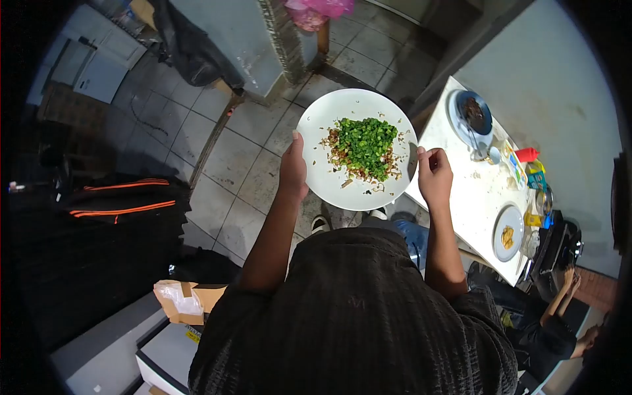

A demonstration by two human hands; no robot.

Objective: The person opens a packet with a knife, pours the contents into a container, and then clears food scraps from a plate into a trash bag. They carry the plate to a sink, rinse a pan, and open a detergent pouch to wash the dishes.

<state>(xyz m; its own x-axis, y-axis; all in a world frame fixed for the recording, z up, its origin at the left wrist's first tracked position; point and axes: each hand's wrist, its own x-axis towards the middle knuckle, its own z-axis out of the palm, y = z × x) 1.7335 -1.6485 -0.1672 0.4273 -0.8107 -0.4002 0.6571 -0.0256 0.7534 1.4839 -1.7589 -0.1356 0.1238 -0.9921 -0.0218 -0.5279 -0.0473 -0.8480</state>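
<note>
Plate [332, 108]: white, round, held out in mid-air over the tiles [253, 171], just left of the table [451, 197].
Greens [367, 141]: chopped pretty small, heaped on the middle of the plate.
Brown bits [342, 154]: spread under and around the greens, with a few strays scattered toward the rim.
Left hand [294, 168]: plate gripped by its edge, thumb laid along the rim, the other fingers mostly hidden.
Right hand [436, 174]: fingers curled in, thumb right at the opposite edge; honestly can't be told whether the rim is being pinched or just brushed.
Table: white top, stuff lined up mostly along the wall side. Dark food [473, 113] is held in a bowl [485, 125] at the far end, and yellowish food [507, 237] on a smaller dish [505, 216] at the near end. A red thing [526, 155] is set between them, by the wall.
Shoes [320, 224]: partly seen below the plate.
Other person [550, 336]: seen past the table's near end, dark clothes worn, forearms bare.
</note>
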